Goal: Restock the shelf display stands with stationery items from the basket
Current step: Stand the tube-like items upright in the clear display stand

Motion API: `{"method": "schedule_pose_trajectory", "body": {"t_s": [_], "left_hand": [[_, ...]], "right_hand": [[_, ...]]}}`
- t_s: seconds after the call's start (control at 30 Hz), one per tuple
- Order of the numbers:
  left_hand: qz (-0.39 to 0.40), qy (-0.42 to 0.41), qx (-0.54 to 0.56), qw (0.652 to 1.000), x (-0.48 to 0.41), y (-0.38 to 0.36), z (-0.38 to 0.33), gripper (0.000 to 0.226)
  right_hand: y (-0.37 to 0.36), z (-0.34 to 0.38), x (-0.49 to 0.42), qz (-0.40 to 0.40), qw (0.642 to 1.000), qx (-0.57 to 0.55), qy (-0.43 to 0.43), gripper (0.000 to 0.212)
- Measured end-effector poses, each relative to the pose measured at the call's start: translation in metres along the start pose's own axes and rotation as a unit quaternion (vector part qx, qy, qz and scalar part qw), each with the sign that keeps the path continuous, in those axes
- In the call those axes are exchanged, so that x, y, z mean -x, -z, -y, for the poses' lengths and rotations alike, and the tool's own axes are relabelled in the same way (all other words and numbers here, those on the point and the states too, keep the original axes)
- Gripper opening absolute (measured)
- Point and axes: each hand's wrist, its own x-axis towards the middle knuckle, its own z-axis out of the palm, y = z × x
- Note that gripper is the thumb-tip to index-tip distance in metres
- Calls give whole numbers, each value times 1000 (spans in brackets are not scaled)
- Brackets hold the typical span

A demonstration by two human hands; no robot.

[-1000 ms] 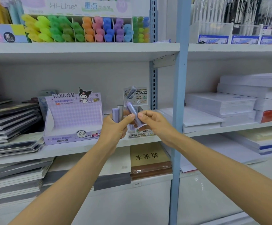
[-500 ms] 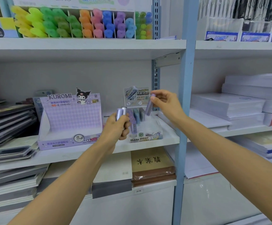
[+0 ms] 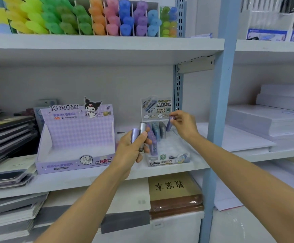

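Observation:
A small clear display stand (image 3: 170,155) with a printed header card sits on the middle shelf and holds several lead tubes (image 3: 157,130) upright in rows. My right hand (image 3: 183,125) pinches one purple lead tube (image 3: 169,124) at its top, over the stand's back right corner. My left hand (image 3: 132,149) is in front of the stand's left side, closed around a purple tube and a grey tube (image 3: 139,133). The basket is out of view.
An empty purple Kuromi display box (image 3: 76,137) stands left of the stand. Dark notebooks (image 3: 6,135) are stacked at far left, white paper reams (image 3: 268,120) at right past the blue upright post (image 3: 219,102). Highlighters (image 3: 90,16) fill the shelf above.
My right hand carried the purple tube away from my left hand, up and right, and now lowers it at the stand's back right. The left hand stayed put with its tubes.

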Motion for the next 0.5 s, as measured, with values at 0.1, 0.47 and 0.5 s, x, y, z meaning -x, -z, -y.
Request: {"method": "schedule_pose_trajectory", "body": {"t_s": [0.1,0.47,0.5], "left_hand": [[3,-8,3,1000,-3,0,3,19],[4,-42,-2,999,-5,4,4,18],[4,-45,-2,999,-5,4,3,17]], "right_hand": [[-8,-8,-2,20,999,25,-3,25],[3,-3,2,78,993,87,28,25],[4,-3,1,78,992,91,30,27]]}}
